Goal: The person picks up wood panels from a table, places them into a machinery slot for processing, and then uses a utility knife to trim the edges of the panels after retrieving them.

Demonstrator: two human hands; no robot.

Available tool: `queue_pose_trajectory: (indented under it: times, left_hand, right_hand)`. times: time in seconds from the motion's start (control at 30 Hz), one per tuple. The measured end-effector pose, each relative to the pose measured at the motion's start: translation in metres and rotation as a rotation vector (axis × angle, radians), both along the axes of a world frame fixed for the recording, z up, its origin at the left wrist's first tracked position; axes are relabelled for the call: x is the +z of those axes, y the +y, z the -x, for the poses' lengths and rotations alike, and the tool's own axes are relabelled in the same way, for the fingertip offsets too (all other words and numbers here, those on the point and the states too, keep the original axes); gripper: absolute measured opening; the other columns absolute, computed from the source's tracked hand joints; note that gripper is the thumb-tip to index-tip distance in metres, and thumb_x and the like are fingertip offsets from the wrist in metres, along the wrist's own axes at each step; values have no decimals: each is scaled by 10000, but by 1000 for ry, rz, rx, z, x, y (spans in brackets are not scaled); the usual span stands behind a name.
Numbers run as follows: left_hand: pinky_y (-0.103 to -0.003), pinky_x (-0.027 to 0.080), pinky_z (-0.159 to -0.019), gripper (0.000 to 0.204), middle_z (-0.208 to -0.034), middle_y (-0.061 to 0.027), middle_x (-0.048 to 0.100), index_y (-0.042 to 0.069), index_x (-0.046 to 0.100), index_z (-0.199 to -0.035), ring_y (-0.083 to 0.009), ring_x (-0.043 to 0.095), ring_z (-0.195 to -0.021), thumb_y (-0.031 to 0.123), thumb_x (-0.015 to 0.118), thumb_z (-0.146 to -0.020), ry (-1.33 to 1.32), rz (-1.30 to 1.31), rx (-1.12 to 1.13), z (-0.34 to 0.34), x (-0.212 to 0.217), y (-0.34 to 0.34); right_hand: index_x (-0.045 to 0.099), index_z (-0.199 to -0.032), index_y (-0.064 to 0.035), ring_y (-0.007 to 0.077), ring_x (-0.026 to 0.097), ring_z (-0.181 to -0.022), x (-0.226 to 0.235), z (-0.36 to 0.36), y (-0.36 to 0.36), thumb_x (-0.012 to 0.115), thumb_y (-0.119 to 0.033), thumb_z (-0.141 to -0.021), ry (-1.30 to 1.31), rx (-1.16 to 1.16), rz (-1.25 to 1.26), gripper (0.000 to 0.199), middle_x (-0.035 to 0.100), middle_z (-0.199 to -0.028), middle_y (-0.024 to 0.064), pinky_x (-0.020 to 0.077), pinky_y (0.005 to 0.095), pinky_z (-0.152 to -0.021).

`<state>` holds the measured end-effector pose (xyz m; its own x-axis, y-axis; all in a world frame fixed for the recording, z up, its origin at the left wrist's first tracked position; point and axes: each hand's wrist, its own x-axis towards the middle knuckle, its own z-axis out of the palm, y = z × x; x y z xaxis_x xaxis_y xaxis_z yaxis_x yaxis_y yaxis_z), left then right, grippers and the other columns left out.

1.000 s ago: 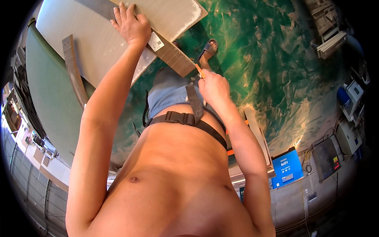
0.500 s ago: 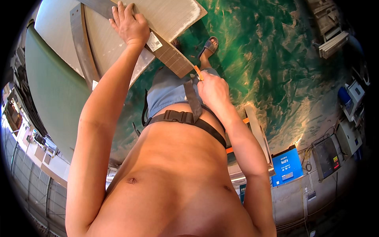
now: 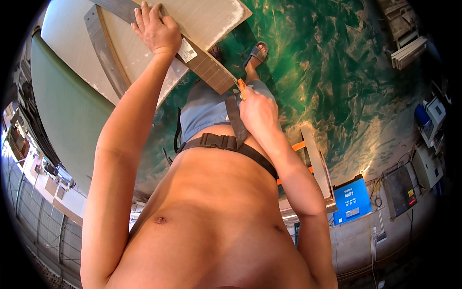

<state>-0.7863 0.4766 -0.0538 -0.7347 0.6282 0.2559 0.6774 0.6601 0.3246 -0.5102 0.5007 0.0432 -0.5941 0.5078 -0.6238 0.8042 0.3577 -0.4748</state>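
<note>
A flat grey-brown strip of board (image 3: pixel 211 72) lies across a pale, dusty work surface (image 3: pixel 139 58), its near end sticking out past the edge over my shorts. My left hand (image 3: pixel 158 33) rests on top of the strip with its fingers spread, just beyond a white paper label (image 3: pixel 186 50). At the overhanging end, my right hand (image 3: pixel 259 110) is closed round a slim orange utility knife (image 3: pixel 241 88), whose tip is by the strip's right corner. The blade is too small to make out clearly. A second strip (image 3: pixel 107 54), slightly curved in view, lies left of my left hand.
A large green curved panel (image 3: pixel 67 96) borders the work surface on the left. Stacked boards (image 3: pixel 408 52) lie at the far right on the green, dusty floor (image 3: pixel 317 62). Behind my right elbow are a wooden frame (image 3: pixel 318 161), a blue box (image 3: pixel 352 200) and a dark control box (image 3: pixel 400 190).
The orange knife has tilted and shifted slightly at the strip's corner. The second strip's near end has swung right, toward my left forearm. My left hand stays almost in place.
</note>
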Motion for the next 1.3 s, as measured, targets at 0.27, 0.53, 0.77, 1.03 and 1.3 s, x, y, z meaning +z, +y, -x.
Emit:
queue_pose_trajectory:
  times: [0.27,0.53,0.77,1.03,1.3]
  left_hand:
    - [-497,119,-1102,375,-1396,-91,408,163,567,-1155,-297,266,-1348,217,472,-797,5,15,4,1,-3,-2]
    - [-498,115,-1104,368,-1396,-90,410,162,572,-1151,-297,269,-1348,220,469,-802,-1,15,3,1,-9,1]
    - [-513,135,-1094,355,-1384,-97,425,156,583,-1125,-313,286,-1335,203,484,-787,61,4,26,5,-10,2]
    - [-552,110,-1090,431,-1402,-169,358,88,538,-1132,-347,240,-1348,147,534,-705,-39,47,38,-8,-8,3]
    - [-553,58,-1106,486,-1439,-142,322,80,505,-1229,-295,197,-1379,204,534,-760,-82,8,-33,20,-17,0]
  right_hand:
    - [596,-1027,-4,367,632,-745,-9,-2,-2,578,-154,-782,-86,8,45,288,642,-862,203,512,441,-695]
    - [600,-990,-1,376,623,-733,-19,-3,2,561,-149,-785,-28,-44,70,256,635,-790,209,503,451,-678]
    - [596,-870,-30,403,616,-740,-54,-8,-1,550,-186,-787,-67,-79,56,182,636,-786,215,489,480,-669]
    - [644,-1004,-104,405,600,-814,-62,-54,6,518,-221,-805,1,-165,92,263,621,-826,221,477,453,-697]
    - [646,-847,-44,170,631,-527,-80,-119,6,530,-191,-815,-74,-261,-19,190,622,-636,82,487,307,-534]
